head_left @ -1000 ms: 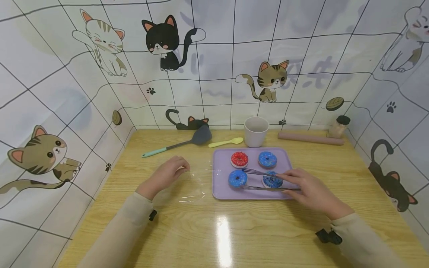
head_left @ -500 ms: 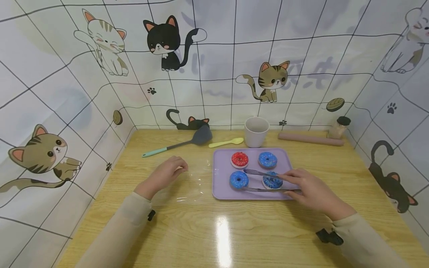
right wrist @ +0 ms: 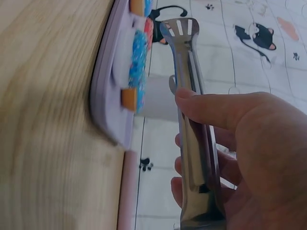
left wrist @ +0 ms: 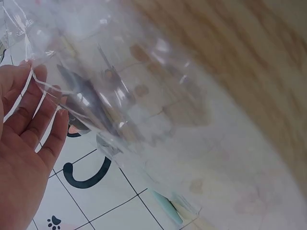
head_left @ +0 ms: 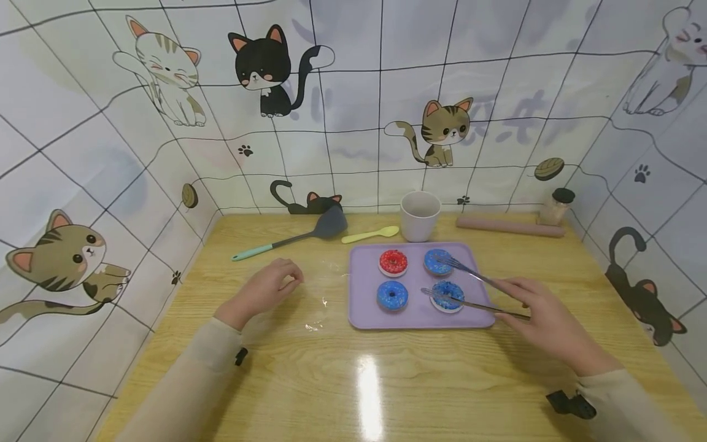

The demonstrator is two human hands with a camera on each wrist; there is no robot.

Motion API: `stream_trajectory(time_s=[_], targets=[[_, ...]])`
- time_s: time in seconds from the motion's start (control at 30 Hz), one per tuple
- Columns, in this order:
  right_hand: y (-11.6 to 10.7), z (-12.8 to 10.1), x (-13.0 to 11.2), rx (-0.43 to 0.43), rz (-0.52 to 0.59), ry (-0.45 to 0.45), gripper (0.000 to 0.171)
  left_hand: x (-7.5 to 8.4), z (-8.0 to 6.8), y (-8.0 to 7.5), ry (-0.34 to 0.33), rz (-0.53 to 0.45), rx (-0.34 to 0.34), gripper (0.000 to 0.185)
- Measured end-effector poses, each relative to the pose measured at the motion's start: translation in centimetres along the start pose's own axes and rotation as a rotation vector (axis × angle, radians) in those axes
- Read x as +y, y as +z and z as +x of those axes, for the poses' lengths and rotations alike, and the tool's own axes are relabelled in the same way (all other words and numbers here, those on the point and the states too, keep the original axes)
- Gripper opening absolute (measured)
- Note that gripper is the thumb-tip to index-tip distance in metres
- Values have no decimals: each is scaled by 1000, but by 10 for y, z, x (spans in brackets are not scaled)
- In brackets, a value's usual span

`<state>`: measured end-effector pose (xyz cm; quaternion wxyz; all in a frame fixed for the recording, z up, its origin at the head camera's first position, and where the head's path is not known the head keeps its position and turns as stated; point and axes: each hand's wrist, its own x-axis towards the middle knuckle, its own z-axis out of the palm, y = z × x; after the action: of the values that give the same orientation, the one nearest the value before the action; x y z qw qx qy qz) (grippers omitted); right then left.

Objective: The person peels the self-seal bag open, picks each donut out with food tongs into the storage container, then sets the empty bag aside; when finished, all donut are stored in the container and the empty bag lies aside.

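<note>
My left hand [head_left: 262,291] pinches the edge of a clear plastic bag [left wrist: 144,91], which spreads towards the tray in the head view. In my right hand [head_left: 552,322] are metal tongs [right wrist: 192,163] with slotted tips, spread apart and holding nothing. They reach over the right part of a lilac tray [head_left: 364,316]. One tip overlaps the back blue donut [head_left: 433,265], the other the front-right blue donut [head_left: 450,287] with dark sprinkles. On the tray's left side lie a red donut [head_left: 393,263] and another blue donut [head_left: 392,296].
Behind the tray stands a pale cup [head_left: 420,218]. A yellow spoon [head_left: 370,234] and a spatula [head_left: 330,224] lie to its left. At the back right are a brown rolling pin [head_left: 508,227] and a black-lidded jar [head_left: 554,209]. Cat-print walls border the table.
My right hand has drawn the tongs to the right, off the front-left blue donut, and their tips are wider apart. That donut stays on the tray. The left hand has barely moved; the bag's glints have shifted.
</note>
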<state>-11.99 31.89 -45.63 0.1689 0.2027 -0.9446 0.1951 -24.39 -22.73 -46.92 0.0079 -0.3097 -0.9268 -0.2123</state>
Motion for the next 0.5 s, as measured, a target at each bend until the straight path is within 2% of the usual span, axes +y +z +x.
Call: stream_trajectory(time_s=[0.23, 0.5], targets=[[-10, -22, 36, 63, -31, 113, 69, -9, 1, -6, 91, 80, 19, 6], [-14, -37, 63, 31, -36, 335, 72, -16, 4, -7, 111, 110, -1, 9]])
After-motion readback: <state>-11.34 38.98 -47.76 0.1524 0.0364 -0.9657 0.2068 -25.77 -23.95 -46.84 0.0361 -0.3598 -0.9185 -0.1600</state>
